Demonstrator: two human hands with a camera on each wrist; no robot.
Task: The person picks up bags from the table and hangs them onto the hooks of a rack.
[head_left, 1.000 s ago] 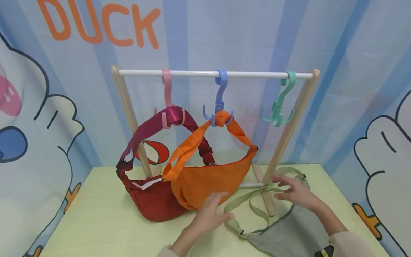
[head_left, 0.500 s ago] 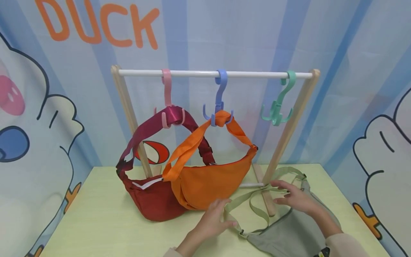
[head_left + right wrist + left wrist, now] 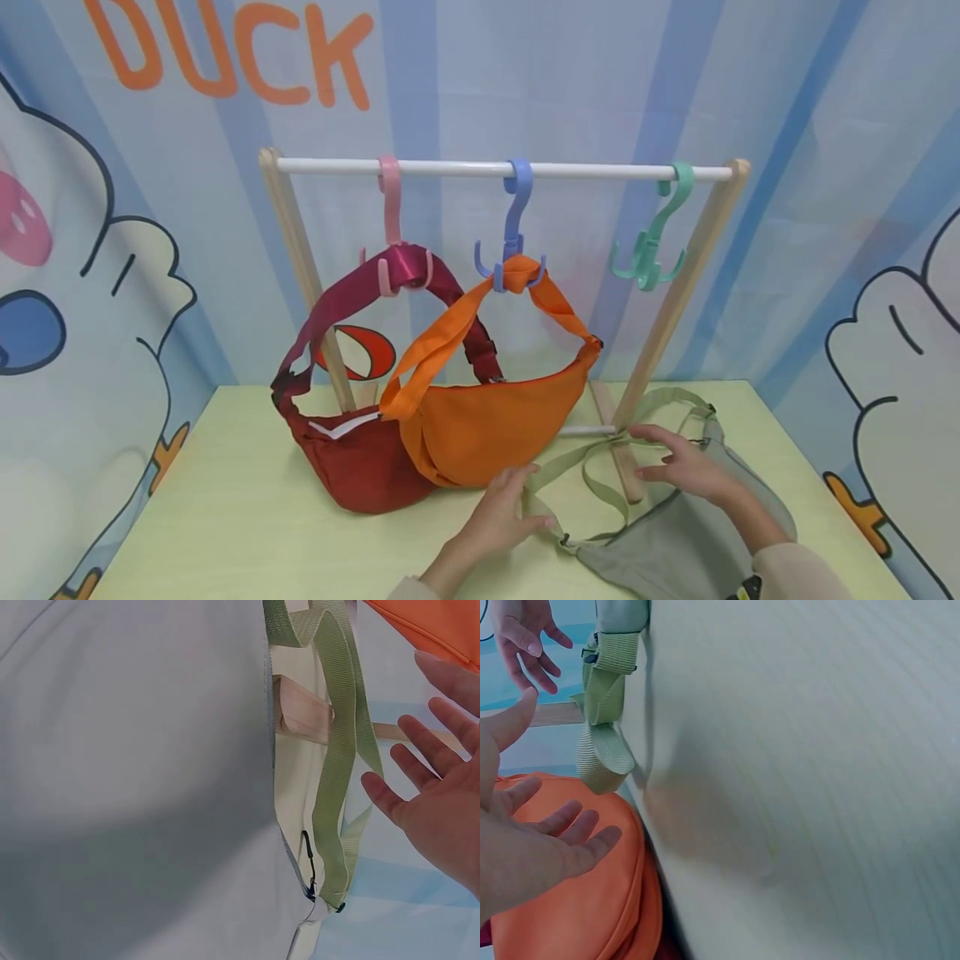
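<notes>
A grey-green sling bag (image 3: 675,542) lies on the table at the right, its light green strap (image 3: 607,493) looped toward the rack. My left hand (image 3: 498,521) hovers near the strap's left end, fingers spread and holding nothing. Over the bag's upper part is my right hand (image 3: 686,467), its fingers apart; the right wrist view shows the palm (image 3: 450,817) beside the strap (image 3: 337,735) with a gap between. An orange sling bag (image 3: 495,425) hangs by its strap from the blue hook (image 3: 516,225). Behind it, a dark red sling bag (image 3: 360,467) hangs from the pink hook (image 3: 392,208).
A green hook (image 3: 651,237) with nothing on it hangs at the right of the white rail (image 3: 450,169). Wooden posts (image 3: 682,292) hold up the rail. One wooden foot (image 3: 626,475) lies under the grey-green bag's strap. A patterned curtain (image 3: 585,83) stands behind the table (image 3: 225,517).
My left hand has shifted slightly right, toward the strap. My right hand has moved slightly down over the bag. The bags have stayed in place.
</notes>
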